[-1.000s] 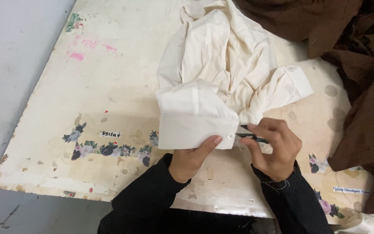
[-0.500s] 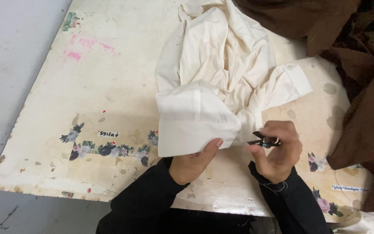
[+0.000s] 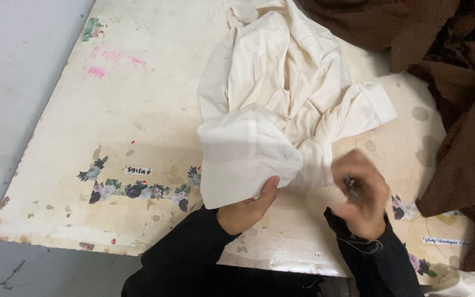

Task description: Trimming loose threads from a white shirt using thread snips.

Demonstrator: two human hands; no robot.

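Cream shirt (image 3: 281,99) lies bunched on the worktop (image 3: 138,110), centre-right, running from the far edge down toward the person. Its near end is a folded cuff/sleeve flap (image 3: 243,159), flat & squarish, w/ a stitched band along the near edge. Cloth looks like soft woven cotton, matte, heavily creased; a second cuff sticks out to the right.

Left hand (image 3: 248,209) sits just under the flap, thumb up on the near edge, fingers curled closed, pinching the cloth. Flap lies directly far of this hand, touching it. Right hand (image 3: 361,192) is to the right of the flap, near the gathered waist of the cloth but a bit apart; it's motion-blurred, fingers curled round a small dark slim tool (image 3: 352,186), kind not clear. So the left hand is the nearer one to the cloth; gathered bit lies left & slightly far of the right hand.

Both sleeves black. Worktop is cream-painted board, chipped, stained, w/ flower stickers (image 3: 138,190) along the near edge & pink marks far left. Brown cloth (image 3: 457,110) piled at right, dark, heavier-looking. Grey floor (image 3: 17,66) at left.
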